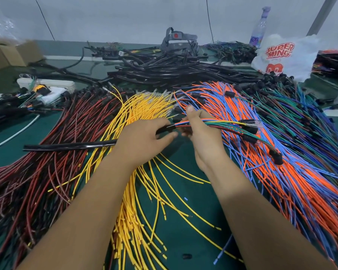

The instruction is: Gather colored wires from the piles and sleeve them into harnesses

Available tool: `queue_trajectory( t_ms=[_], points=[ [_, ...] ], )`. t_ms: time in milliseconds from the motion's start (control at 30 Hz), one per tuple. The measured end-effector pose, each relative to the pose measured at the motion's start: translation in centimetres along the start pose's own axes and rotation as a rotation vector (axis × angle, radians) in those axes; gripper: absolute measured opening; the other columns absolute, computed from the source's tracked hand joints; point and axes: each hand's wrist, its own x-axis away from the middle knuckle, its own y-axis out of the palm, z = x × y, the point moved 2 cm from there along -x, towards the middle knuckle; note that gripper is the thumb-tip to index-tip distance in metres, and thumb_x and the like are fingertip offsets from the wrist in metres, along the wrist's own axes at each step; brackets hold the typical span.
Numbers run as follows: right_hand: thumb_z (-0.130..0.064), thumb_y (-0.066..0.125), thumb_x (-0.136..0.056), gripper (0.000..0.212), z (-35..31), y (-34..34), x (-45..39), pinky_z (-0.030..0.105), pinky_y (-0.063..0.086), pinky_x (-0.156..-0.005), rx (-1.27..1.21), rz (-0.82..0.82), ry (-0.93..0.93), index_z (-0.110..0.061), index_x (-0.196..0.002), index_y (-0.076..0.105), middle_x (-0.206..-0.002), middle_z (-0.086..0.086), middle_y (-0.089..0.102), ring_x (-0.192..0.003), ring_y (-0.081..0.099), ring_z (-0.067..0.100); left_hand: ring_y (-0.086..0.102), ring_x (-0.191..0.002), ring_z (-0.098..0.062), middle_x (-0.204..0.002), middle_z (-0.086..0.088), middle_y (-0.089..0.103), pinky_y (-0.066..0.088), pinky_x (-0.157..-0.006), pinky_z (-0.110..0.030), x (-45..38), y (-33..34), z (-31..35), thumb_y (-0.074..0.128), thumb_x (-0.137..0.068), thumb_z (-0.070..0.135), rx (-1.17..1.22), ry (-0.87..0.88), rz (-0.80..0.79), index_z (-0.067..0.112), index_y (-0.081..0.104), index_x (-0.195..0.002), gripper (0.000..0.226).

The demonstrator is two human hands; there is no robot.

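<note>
From the head camera, the left hand (142,138) grips a black sleeve (70,146), fingers and thumb curled round its right end, while the rest of the tube juts left over the red and dark wire pile (47,162). The right hand (200,131) pinches a mixed bundle of wires (219,124) just where they enter the sleeve's mouth; the bundle's far ends, with black connectors, fan out right above the orange and blue wire pile (265,152).

Bare green table (180,158) shows only in a wedge under and between the forearms, crossed by stray strands from the yellow wire pile (137,114). Left, right and behind, wires crowd in; a heap of black sleeves (174,69) lies beyond, with a white plastic bag (281,57) and a bottle (260,30) at the far right.

The piles run off the lower, left and right edges. The right fingertips are hidden behind the bundle, and the far clutter on the left is too blurred to sort out.
</note>
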Motion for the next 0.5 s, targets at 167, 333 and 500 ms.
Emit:
queue_trajectory(
  t_ms=[167, 333, 500],
  points=[
    [-0.038, 0.050, -0.099, 0.040, 0.1, 0.2, 0.1, 0.015, 0.038, -0.046, 0.094, -0.044, -0.004, -0.023, -0.062, 0.058, -0.049, -0.012, 0.052, -0.046, 0.047, 0.003, 0.043, -0.055, 0.001, -0.057, 0.015, 0.047, 0.025, -0.048, -0.024, 0.1, 0.1, 0.3, 0.053, -0.090, 0.048, -0.017, 0.010, -0.004, 0.036, 0.056, -0.088, 0.013],
    [-0.031, 0.052, -0.099, 0.037, 0.0, 0.6, 0.2, 0.016, 0.038, -0.046, 0.053, -0.086, -0.010, -0.020, -0.064, 0.054, -0.050, -0.010, 0.051, -0.045, 0.046, 0.003, 0.042, -0.053, 0.000, -0.057, 0.011, 0.046, 0.023, -0.046, -0.026, 0.3, 0.0, 0.8, 0.049, -0.094, 0.042, -0.036, 0.048, -0.006, 0.029, 0.056, -0.087, 0.016],
    [-0.034, 0.049, -0.099, 0.041, -0.1, 0.4, 0.5, 0.017, 0.039, -0.053, 0.046, -0.161, 0.021, -0.029, -0.060, 0.062, -0.062, -0.013, 0.059, -0.058, 0.051, 0.005, 0.053, -0.065, -0.006, -0.069, 0.009, 0.060, 0.037, -0.055, -0.029, 0.2, -0.1, 1.1, 0.051, -0.084, 0.058, 0.130, -0.005, -0.031, 0.035, 0.060, -0.087, 0.025]
  ],
)
